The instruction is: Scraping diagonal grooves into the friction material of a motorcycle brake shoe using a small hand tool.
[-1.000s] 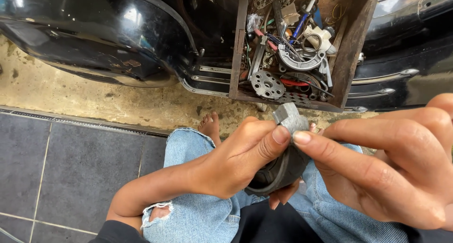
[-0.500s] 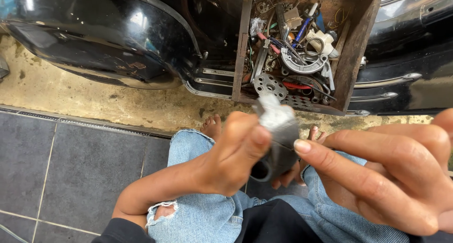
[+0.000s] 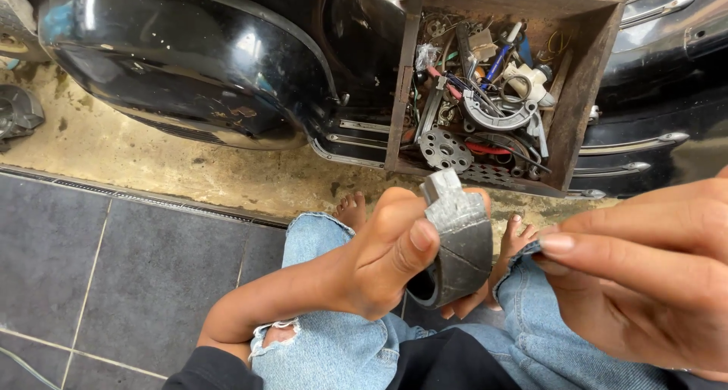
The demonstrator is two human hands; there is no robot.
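Grey metal clamp piece (image 3: 459, 246), curved with a blocky lug at its top, sits in the centre of the frame, pinched in our left hand (image 3: 383, 265): the thumb presses its near face and the other fingers wrap behind, their tips showing below its lower edge. Our right hand (image 3: 644, 276) hangs at the right edge of the frame, just beside the piece but apart from it, fingers loosely extended and holding nothing. Below both hands lie our knees in torn blue jeans (image 3: 334, 344), with bare toes (image 3: 350, 206) showing above them on the sandy concrete. Higher up, in the upper right of the frame, an open wooden box (image 3: 580, 94) of jumbled metal parts leans against a black scooter body (image 3: 189, 64). Dark floor tiles (image 3: 98, 269) fill the lower left.
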